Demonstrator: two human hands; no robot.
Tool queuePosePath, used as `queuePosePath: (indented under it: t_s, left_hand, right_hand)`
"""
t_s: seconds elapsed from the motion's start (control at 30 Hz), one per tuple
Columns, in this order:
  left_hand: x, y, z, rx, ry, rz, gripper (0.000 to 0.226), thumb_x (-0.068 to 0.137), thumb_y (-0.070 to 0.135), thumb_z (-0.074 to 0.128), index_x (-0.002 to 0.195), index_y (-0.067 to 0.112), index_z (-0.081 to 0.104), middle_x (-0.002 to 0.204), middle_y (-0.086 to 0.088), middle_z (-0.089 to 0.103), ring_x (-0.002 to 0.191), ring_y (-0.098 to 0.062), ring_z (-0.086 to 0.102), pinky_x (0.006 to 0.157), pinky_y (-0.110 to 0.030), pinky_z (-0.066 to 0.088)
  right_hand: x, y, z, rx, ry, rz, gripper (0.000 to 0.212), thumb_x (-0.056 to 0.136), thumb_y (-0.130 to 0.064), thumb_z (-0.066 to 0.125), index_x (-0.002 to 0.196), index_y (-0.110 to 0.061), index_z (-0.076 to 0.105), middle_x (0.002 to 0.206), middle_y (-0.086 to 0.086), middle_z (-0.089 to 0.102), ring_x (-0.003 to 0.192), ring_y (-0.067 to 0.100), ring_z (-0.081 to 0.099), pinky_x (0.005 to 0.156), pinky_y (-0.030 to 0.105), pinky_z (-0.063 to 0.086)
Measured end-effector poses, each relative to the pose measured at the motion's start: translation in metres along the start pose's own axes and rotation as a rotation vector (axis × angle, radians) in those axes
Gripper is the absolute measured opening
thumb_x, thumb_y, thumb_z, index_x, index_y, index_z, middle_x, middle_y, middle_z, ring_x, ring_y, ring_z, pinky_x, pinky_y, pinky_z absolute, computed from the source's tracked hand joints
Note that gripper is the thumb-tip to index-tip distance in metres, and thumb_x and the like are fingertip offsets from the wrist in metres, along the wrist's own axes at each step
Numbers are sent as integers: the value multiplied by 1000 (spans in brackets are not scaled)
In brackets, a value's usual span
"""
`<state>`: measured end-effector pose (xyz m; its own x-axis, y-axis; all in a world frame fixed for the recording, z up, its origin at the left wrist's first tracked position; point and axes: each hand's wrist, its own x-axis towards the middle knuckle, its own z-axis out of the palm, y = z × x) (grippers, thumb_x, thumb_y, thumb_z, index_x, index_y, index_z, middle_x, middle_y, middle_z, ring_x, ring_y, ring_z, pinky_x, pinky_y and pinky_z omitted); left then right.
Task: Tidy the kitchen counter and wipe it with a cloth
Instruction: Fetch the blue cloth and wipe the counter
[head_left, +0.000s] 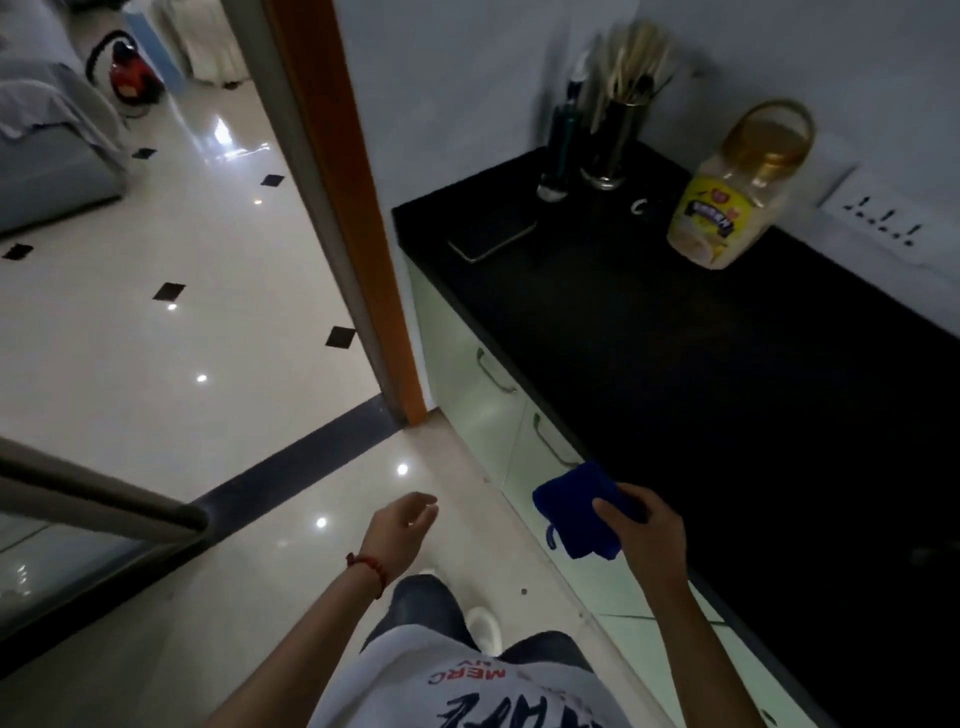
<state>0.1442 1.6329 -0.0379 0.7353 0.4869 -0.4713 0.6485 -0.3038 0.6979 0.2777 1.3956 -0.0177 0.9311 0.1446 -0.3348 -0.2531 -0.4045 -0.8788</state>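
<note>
The right hand grips a folded blue cloth just off the front edge of the black counter, over the cabinet doors below; the cloth is not yet on the surface. The left hand hangs relaxed over the floor, fingers loose, holding nothing. At the far end of the counter stand a dark bottle, a metal holder of chopsticks and utensils, and a clear plastic jar with a yellow label and gold lid. A flat phone-like slab lies near the left edge, and a small pale ring-shaped item sits between holder and jar; its identity cannot be determined. A wall socket strip is mounted just behind the jar. Assessed risks: a wiping pass begun before these items are moved could push the slab off the open edge onto the tiled floor, or tip the tall holder. A wet cloth worked near the sockets would be a hazard. The lighting is dim, so residue on the black surface may go unnoticed.
</note>
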Motion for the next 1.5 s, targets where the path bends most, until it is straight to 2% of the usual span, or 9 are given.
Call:
queuePosePath:
  t_s: [0.17,0.27,0.4,0.63,0.77,0.93,1.23,1.37,1.5]
  left_hand:
    - [68,70,7,170,-124,249,31,91,27,49,116,11,59,122,-8,60,109,-21,56,90,-21,39]
    - [108,108,13,313,-156,485,56,83,49,34,119,12,57,122,-9,58,113,-25,53,95,-26,36]
    - [166,155,16,447,-189,692,67,77,52,23,121,11,55,127,-12,53,118,-26,50,101,-31,37]
    - [245,207,48,710,-264,908,44,85,30,54,124,9,52,134,-16,51,127,-34,44,102,-49,40]
    - [273,231,70,820,-319,937,51,92,31,44,138,13,32,151,-9,26,142,-25,17,115,-44,15]
    - [295,239,89,930,-323,917,55,94,39,30,143,20,16,156,-2,9,144,-19,4,117,-41,5]
    - [307,231,94,975,-264,931,68,89,54,-2,135,22,35,146,-2,37,136,-20,32,109,-42,23]
    - [310,231,95,1028,-266,883,63,90,51,0,131,24,39,140,0,46,130,-19,43,108,-40,30]
    - [310,231,95,1026,-282,863,61,90,52,3,132,25,37,141,2,44,132,-14,28,113,-32,2]
  right_hand:
    - [17,-3,-17,139,199,102,23,76,-10,72,95,-17,63,84,-3,66,77,13,63,51,9,51]
    - [29,-10,-24,206,327,146,19,77,-9,71,92,-16,63,82,-3,65,75,12,61,48,10,50]
    - [51,-26,-23,281,532,231,20,76,-9,72,95,-11,64,86,5,63,77,19,58,67,29,50]
    - [90,-51,-22,517,732,308,13,76,-8,70,86,-12,64,81,3,64,73,16,60,65,29,52]
    - [115,-57,-26,589,772,374,12,75,-14,72,83,-20,65,90,10,67,82,26,64,78,44,54]
    - [164,-59,-46,621,757,492,30,74,-20,73,101,-13,63,102,8,64,96,27,62,91,48,51]
    - [294,-92,-104,907,852,508,33,76,-15,71,107,-12,59,98,3,57,95,20,55,93,40,49]
    - [341,-109,-124,1024,857,521,34,77,-14,69,108,-10,57,91,3,54,88,20,53,89,36,50]
    - [374,-113,-129,964,881,518,39,79,-16,68,115,-7,54,97,6,55,85,19,55,88,33,51]
